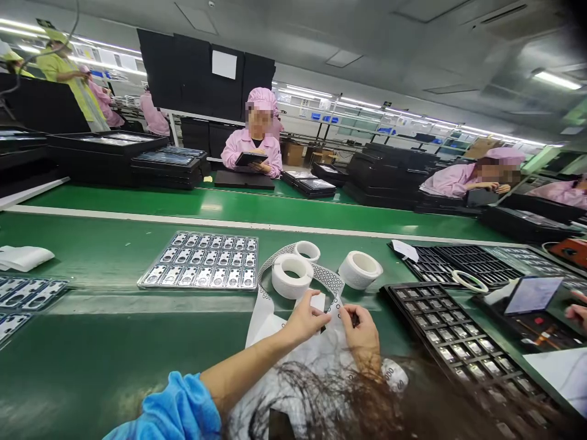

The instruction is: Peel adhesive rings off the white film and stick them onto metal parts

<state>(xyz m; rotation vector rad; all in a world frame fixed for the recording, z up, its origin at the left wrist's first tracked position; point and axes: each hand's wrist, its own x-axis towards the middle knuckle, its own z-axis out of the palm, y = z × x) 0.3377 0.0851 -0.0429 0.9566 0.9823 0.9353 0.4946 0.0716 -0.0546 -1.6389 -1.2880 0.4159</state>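
My left hand [306,319] has its thumb and fingertips brought together beside a white strip of ring stickers [329,281]; what they pinch is too small to make out. Close on its right, my right hand [361,333] grips the edge of that strip between thumb and forefinger. The strip, printed with black rings, curves around a white roll [291,276] just beyond my hands. Two more white rolls stand there, a smaller roll [307,250] behind and another roll [361,269] to the right. White backing paper [263,318] hangs below. Dark hair hides part of the lower view.
A clear tray of metal parts [202,260] lies left on the green bench [137,348]. To the right are a black tray of small parts [458,336], a white ring [469,282] and a box with a raised lid [532,305]. Co-workers in pink sit across the bench.
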